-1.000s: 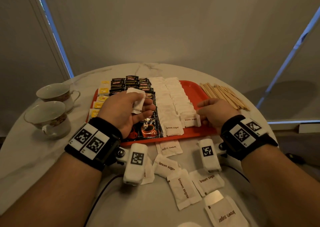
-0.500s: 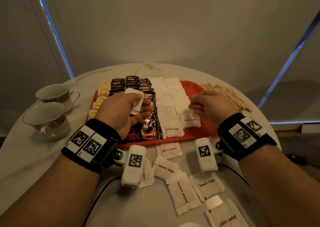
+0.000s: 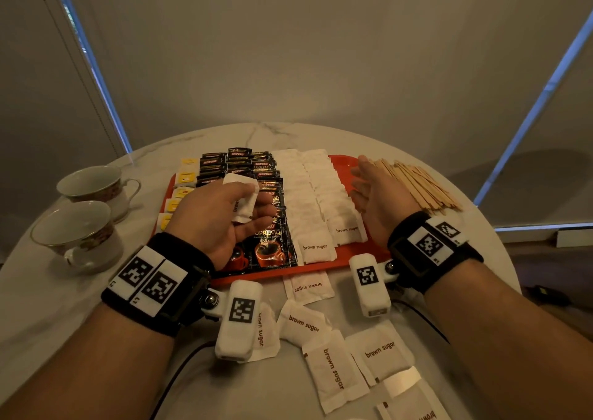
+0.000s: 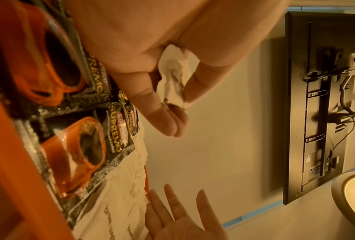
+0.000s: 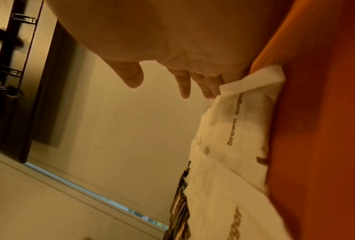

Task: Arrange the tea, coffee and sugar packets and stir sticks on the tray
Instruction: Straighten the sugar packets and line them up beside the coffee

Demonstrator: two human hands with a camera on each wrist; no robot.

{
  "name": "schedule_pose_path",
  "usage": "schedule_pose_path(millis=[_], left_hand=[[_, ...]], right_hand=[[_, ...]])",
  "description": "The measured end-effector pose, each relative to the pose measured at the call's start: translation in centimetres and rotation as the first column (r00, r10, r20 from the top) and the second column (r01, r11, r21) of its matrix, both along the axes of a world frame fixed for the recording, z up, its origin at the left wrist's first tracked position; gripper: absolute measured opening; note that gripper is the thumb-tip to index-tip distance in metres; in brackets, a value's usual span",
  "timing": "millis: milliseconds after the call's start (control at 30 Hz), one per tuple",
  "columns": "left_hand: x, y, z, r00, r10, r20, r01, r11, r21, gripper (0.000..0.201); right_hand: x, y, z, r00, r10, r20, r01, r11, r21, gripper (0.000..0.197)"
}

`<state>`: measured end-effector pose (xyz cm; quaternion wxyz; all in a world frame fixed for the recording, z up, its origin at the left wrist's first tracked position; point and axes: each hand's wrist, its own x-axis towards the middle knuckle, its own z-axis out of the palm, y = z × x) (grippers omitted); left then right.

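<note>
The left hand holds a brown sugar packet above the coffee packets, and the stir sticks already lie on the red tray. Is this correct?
Not fully. In the head view the stir sticks lie on the table, beside the red tray, not on it. The left hand does hold a brown sugar packet above the coffee packets.

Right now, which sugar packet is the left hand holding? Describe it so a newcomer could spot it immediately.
Start at the red plastic tray on the round marble table. Above its black coffee sachets hovers the left hand, pinching a white paper brown sugar packet. Unlike the flat packets lined up in rows or scattered on the table, this one is lifted and crumpled between thumb and fingers.
</note>
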<state>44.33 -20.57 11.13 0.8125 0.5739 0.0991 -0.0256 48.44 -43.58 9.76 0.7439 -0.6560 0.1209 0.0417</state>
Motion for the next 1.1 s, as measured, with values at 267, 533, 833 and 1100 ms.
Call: schedule_pose_path(millis=[267, 533, 833, 1100], left_hand=[[0.0, -0.1, -0.1, 1.000, 0.000, 0.009, 0.000, 1.000, 0.000, 0.018], [0.2, 0.1, -0.2, 1.000, 0.005, 0.006, -0.005, 1.000, -0.016, 0.018], [0.5, 0.2, -0.5, 1.000, 0.029, 0.005, -0.029, 0.999, -0.017, 0.017], [0.7, 0.1, -0.6, 1.000, 0.006, 0.022, -0.005, 0.999, -0.048, 0.026]], right_hand=[[3.4, -1.0, 0.5, 0.999, 0.027, -0.029, -0.027, 1.000, -0.006, 0.073], [4.7, -1.1, 0.8, 0.993, 0.091, -0.072, -0.092, 0.996, -0.002, 0.074], [8.5, -0.5, 2.0, 0.989, 0.091, -0.113, -0.091, 0.996, 0.010, 0.072], [7.1, 0.2, 3.2, 0.999, 0.035, 0.019, -0.034, 0.998, -0.045, 0.045]])
